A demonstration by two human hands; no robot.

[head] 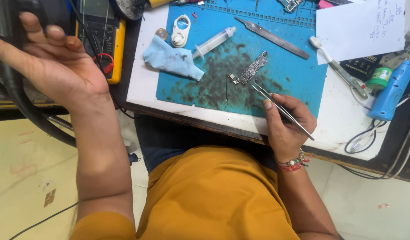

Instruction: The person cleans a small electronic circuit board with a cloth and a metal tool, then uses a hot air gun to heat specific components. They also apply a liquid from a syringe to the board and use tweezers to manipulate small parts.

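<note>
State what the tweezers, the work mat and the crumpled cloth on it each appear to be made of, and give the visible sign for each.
Tweezers, in the right hand: probably steel, since the thin arms are grey and shiny.
Work mat: likely silicone or rubber, with a matte blue face, moulded compartments along the far edge and dark stains.
Cloth: soft woven or paper wipe, pale blue, folded and creased, smudged.

A mustard-yellow short-sleeved shirt [214,195] is worn over dark blue trousers [165,144]. The right wrist is ringed by beaded bracelets and red thread [294,163]; both forearms are bare.
</note>
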